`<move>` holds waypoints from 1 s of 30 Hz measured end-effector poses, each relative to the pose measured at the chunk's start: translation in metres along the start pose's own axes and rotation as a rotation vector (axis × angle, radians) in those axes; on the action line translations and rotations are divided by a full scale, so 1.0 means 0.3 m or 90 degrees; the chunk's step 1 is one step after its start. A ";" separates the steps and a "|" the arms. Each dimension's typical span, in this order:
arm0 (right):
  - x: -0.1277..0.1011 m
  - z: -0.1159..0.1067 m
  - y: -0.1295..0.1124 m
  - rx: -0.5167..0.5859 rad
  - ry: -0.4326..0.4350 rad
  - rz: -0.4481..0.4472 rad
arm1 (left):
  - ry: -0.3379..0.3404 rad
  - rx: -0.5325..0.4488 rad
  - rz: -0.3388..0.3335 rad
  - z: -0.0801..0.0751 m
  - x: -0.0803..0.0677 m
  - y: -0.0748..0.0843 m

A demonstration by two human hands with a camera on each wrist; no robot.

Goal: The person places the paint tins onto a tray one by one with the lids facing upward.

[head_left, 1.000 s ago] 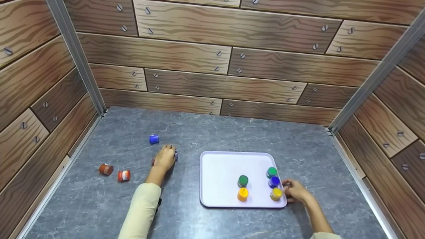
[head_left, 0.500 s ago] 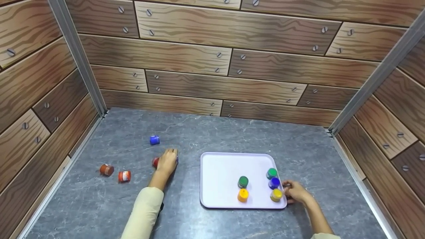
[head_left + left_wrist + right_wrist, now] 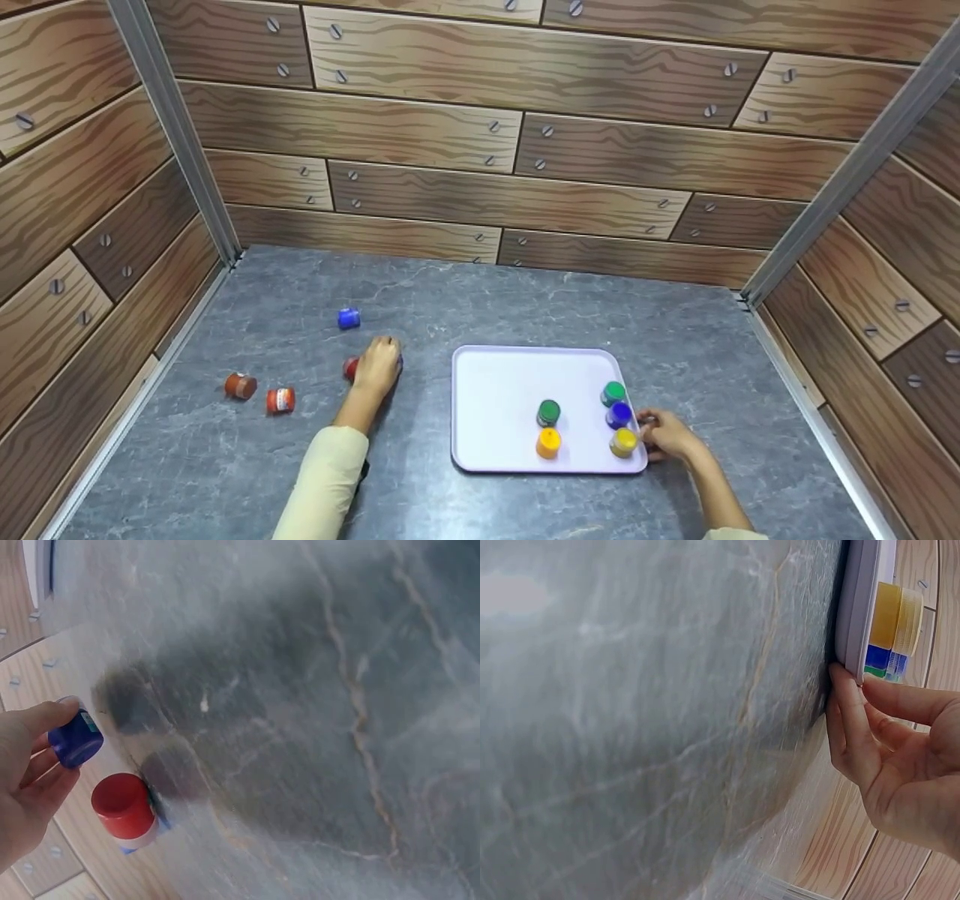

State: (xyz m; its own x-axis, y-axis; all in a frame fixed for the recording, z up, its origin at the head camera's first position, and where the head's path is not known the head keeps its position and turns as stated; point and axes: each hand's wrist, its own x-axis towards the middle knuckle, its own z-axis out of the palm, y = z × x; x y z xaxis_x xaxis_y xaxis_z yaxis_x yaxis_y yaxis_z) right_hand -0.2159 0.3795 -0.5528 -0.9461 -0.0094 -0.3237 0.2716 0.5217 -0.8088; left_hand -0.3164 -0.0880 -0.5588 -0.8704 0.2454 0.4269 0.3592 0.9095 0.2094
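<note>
My left hand (image 3: 376,366) sits left of the tray (image 3: 499,375), fingers curled round a small blue-capped jar (image 3: 75,741); the left wrist view shows thumb and fingers pinching it by the cap end, so I judge it's gripped for a lift. A red-capped jar (image 3: 124,805) lies on its side just beside that hand, touching or nearly touching the surface (image 3: 450,300) under my palm; I can't tell if a finger touches it.

My right hand (image 3: 666,435) is at the tray's near-right corner, fingertips (image 3: 840,694) pressed on the rim edge, fingers slightly bent, holding nothing else. I read that as steadying the tray.

On the tray, upright near its right edge: a green jar (image 3: 613,392), a blue jar (image 3: 619,414) and a yellow jar (image 3: 623,442) in a line, close together. Toward the tray's middle, a second green jar (image 3: 548,412) stands just behind a second yellow jar (image 3: 548,442). They look sorted into rows, I'd guess.

Left of the tray, well apart from it, another blue jar (image 3: 348,318) lies on the surface beyond my left hand. Further left, two orange-brown jars (image 3: 259,392) lie on their sides near each other, one showing a white label.

The held jar: short, round, dark blue cap, a bit of label visible.
</note>
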 end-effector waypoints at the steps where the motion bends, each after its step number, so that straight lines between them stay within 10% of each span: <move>1: -0.001 0.000 0.000 0.000 0.000 0.000 | -0.003 -0.005 -0.002 -0.004 0.002 0.002; 23: 0.036 -0.025 0.068 0.073 -0.066 -0.076 | 0.034 -0.074 0.027 -0.036 0.021 0.067; 30: 0.001 0.000 0.010 0.012 -0.008 -0.016 | 0.058 -0.092 0.041 -0.038 0.027 0.106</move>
State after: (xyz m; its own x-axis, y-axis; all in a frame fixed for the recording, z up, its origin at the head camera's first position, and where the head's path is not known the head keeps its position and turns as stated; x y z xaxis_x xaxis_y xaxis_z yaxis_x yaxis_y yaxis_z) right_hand -0.2153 0.3812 -0.5552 -0.9503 -0.0335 -0.3095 0.2510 0.5056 -0.8254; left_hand -0.3083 -0.0610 -0.5386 -0.8122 0.2643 0.5201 0.4635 0.8337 0.3002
